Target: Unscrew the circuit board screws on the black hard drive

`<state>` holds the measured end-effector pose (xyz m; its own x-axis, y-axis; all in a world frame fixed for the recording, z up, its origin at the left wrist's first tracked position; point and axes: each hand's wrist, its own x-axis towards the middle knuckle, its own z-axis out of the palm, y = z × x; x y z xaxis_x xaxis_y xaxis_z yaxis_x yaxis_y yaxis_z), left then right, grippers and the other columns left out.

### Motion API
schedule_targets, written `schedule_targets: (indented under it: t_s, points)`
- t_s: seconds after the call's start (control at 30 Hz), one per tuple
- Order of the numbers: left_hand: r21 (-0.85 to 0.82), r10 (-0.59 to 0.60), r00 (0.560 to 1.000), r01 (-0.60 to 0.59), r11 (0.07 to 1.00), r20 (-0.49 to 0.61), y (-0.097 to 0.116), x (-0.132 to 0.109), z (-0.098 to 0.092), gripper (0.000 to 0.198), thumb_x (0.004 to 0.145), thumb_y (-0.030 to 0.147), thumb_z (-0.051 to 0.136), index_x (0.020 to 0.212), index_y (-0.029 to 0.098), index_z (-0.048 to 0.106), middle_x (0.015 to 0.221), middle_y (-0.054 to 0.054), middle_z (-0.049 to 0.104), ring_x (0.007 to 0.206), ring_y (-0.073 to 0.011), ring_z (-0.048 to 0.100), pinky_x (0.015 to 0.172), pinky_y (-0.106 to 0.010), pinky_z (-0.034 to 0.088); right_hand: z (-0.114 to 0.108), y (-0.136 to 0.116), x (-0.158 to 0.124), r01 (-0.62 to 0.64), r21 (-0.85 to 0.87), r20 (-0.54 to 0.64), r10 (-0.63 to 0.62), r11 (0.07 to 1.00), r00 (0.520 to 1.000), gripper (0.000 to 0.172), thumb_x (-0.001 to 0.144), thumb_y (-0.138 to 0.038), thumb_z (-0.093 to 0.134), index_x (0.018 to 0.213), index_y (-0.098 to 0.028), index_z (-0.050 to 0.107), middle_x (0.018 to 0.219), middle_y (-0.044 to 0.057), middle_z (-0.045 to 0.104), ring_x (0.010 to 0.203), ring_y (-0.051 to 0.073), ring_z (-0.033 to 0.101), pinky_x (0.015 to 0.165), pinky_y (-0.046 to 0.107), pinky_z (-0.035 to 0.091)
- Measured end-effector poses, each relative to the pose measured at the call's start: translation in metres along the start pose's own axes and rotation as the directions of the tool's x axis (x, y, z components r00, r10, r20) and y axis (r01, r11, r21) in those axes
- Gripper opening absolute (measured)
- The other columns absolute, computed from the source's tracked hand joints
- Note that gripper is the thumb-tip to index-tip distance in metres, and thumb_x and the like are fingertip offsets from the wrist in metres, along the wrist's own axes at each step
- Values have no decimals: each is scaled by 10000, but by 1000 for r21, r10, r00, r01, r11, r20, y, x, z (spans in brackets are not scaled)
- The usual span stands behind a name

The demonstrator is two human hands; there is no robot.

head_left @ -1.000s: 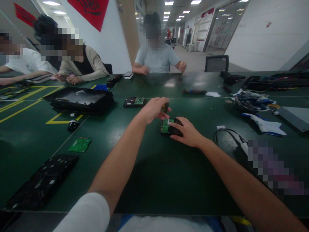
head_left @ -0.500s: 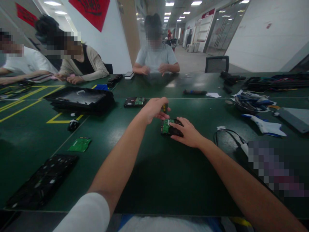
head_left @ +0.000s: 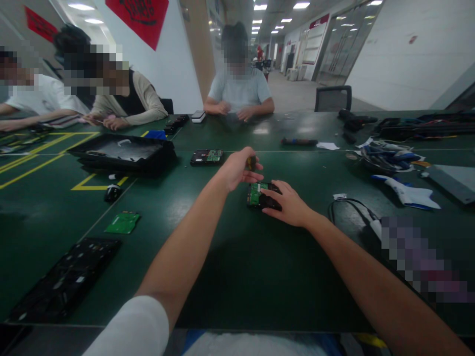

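Observation:
A hard drive (head_left: 256, 196) lies flat on the green table, its green circuit board facing up at the left end. My right hand (head_left: 287, 201) is closed over the drive's right part, fingers and thumb gripping its sides and top. Just above the drive's far left edge, my left hand (head_left: 237, 169) is closed around the black and yellow handle of a screwdriver (head_left: 252, 162). The tool's tip is hidden behind the fingers, so I cannot tell whether it touches the drive. A second hard drive (head_left: 207, 157) sits beyond my left wrist.
At the left are a black tray (head_left: 124, 152), a loose green circuit board (head_left: 123, 222) and a row of black drives (head_left: 65, 277). A cable (head_left: 351, 200), a blue-white wrapper (head_left: 408, 192) and a bundle of wires (head_left: 388, 157) lie right. A person (head_left: 239, 91) sits opposite.
My left hand's lower fingers have straightened a little, and the screwdriver handle has shifted slightly. My right hand and the hard drive stay where they were.

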<state>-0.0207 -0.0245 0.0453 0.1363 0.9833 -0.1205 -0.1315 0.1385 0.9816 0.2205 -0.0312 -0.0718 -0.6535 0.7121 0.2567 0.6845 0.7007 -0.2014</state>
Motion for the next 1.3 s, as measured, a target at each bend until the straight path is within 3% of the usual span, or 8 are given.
schedule_targets:
  t_s: [0.27, 0.5, 0.73, 1.03, 1.3]
  points:
    - [48, 32, 998, -30, 998, -50, 2, 0, 0, 247, 876, 411, 633, 916, 172, 682, 932, -101, 742, 622, -187, 737, 541, -273, 530, -1, -1, 0, -13, -7, 13, 13, 1000, 1000, 717, 973, -647, 678, 1606, -338, 542, 1713, 166, 389, 1574, 450, 353, 1235, 718, 349]
    - [6, -8, 1000, 8, 1000, -10, 1, 1, -1, 284, 878, 468, 654, 944, 195, 612, 936, -105, 770, 608, -190, 731, 532, -272, 515, 0, -1, 0, -1, -3, -8, 1, 1000, 1000, 696, 979, -652, 677, 1591, -343, 562, 1697, 158, 413, 1558, 439, 383, 1242, 701, 349]
    - [130, 78, 996, -72, 989, -41, 2, 1, -1, 235, 861, 396, 622, 886, 172, 690, 988, -123, 757, 599, -181, 712, 514, -284, 487, 0, 0, 0, -6, -14, 8, 6, 1000, 1000, 714, 976, -657, 672, 1601, -334, 549, 1697, 173, 396, 1568, 444, 363, 1242, 717, 344]
    - [47, 26, 999, -27, 999, 19, 0, 1, -1, 248, 885, 441, 637, 953, 207, 595, 956, -103, 785, 588, -171, 706, 511, -266, 475, 0, 0, 0, -1, -13, 1, 1, 1000, 1000, 707, 976, -645, 681, 1598, -335, 550, 1697, 164, 399, 1565, 441, 368, 1238, 716, 351]
    - [117, 33, 997, -41, 992, 71, 2, 0, 0, 243, 868, 392, 633, 934, 166, 694, 960, -92, 746, 541, -121, 651, 456, -243, 424, 1, 1, 1, -7, -16, 4, 7, 1000, 1000, 707, 974, -654, 682, 1590, -330, 562, 1696, 166, 401, 1571, 450, 354, 1230, 713, 367]
